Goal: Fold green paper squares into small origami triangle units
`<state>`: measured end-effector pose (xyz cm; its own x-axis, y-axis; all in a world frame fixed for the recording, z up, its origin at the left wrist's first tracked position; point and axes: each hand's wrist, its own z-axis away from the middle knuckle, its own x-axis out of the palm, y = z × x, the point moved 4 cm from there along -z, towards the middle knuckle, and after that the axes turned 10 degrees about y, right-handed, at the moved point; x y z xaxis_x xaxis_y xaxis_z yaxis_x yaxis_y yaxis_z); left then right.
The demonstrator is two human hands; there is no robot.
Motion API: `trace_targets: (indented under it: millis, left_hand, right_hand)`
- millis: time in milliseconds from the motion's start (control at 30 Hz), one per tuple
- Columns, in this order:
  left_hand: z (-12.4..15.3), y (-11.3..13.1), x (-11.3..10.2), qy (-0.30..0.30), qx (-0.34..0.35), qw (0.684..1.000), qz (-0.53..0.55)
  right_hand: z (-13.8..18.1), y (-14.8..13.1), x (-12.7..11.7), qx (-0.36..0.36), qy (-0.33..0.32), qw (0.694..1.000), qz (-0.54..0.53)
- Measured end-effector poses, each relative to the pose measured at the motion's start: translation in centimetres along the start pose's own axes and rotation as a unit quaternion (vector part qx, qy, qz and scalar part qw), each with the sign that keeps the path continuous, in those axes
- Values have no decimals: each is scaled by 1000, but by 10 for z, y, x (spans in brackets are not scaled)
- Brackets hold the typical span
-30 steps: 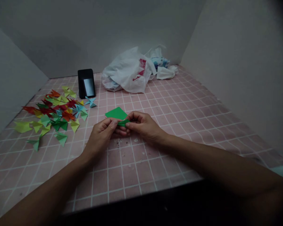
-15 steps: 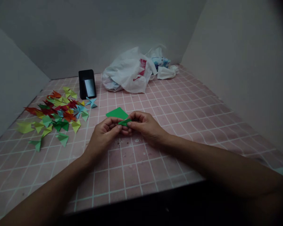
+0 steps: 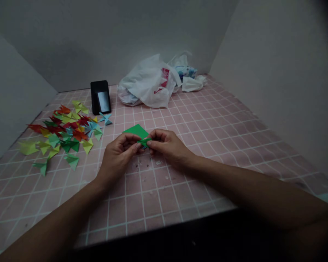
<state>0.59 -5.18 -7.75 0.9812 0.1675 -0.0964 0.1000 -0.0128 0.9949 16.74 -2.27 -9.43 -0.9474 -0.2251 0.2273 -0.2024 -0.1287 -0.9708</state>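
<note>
Both hands meet at the middle of a pink tiled tabletop [image 3: 207,131]. A small folded green paper piece [image 3: 144,141] is pinched between the fingertips of my left hand [image 3: 118,154] and my right hand [image 3: 168,145]. Just behind the hands lies a flat stack of green square paper [image 3: 135,130], partly hidden by my fingers. A heap of folded paper pieces [image 3: 62,131] in red, green, yellow and light blue lies to the left.
A black phone [image 3: 100,96] stands upright near the back wall. White plastic bags [image 3: 153,83] sit at the back centre. Grey walls close the surface on three sides. Small paper crumbs lie on the tiles below the hands.
My left thumb and fingers have shifted slightly up along the green piece; the piece has turned a little between the fingertips. Everything else stays put.
</note>
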Motion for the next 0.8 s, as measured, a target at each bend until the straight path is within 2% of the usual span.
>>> trace_targets:
  millis: [400, 633, 800]
  left_hand:
    - [-3, -2, -2, -2, -9, 1000, -1]
    - [-3, -5, -1, 12, -59, 998, 19]
    - [-2, -10, 1, 7, -127, 989, 73]
  right_hand:
    - [-1, 2, 0, -1, -5, 999, 34]
    - [-2, 2, -1, -17, -13, 999, 37]
    - [-2, 1, -1, -40, -19, 998, 47]
